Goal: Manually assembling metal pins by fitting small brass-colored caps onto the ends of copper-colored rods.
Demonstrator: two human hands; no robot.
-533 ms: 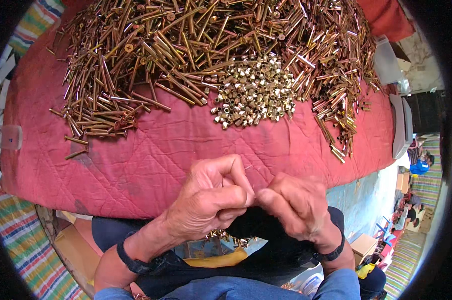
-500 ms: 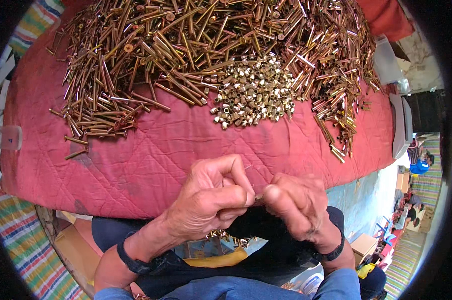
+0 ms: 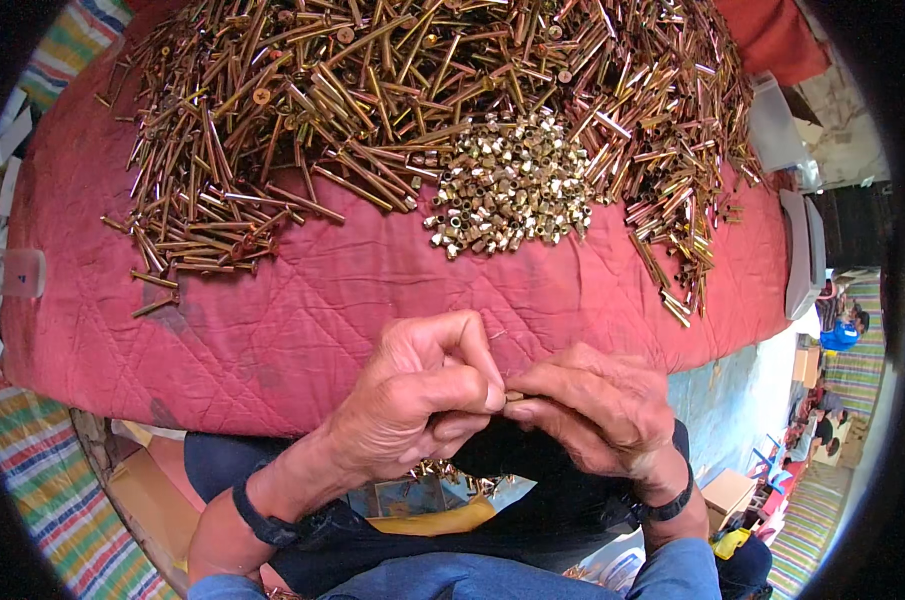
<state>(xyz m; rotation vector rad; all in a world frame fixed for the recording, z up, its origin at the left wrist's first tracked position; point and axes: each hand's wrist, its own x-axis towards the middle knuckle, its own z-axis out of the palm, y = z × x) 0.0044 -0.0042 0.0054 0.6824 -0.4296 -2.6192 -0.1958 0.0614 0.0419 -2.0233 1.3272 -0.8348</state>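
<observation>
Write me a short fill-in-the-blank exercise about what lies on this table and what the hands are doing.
1. The long brass rods are heaped on a quilted cloth coloured ____.
2. The small heap of short brass nuts lies at the ____ edge of the rod pile.
3. The left hand and right hand meet at their ____, pinching a small brass piece.
4. Each wrist wears a ____ band.

Missing words: red; near; fingertips; black
</observation>
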